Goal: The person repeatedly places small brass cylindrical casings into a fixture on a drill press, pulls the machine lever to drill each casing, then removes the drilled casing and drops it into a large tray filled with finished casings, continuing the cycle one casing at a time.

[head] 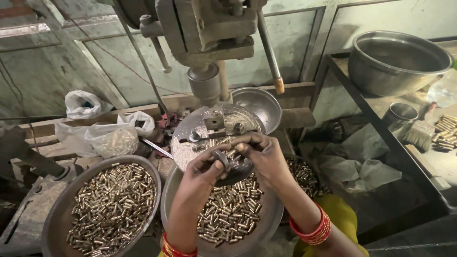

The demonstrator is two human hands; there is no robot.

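While two round grey metal pans [62, 214] are filled with small brass tubes [114, 204], a small dark metal disc [222, 158] is pinched by the left hand [205, 167] and the right hand [259, 153] together, above the middle pan's rim [166, 200], just below the drill press table [190, 143].

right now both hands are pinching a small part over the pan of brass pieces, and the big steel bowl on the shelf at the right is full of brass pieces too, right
Not quite. The head view shows the big steel bowl on the shelf at the right empty. The rest holds: the left hand and the right hand pinch a small part over the pan of brass pieces.
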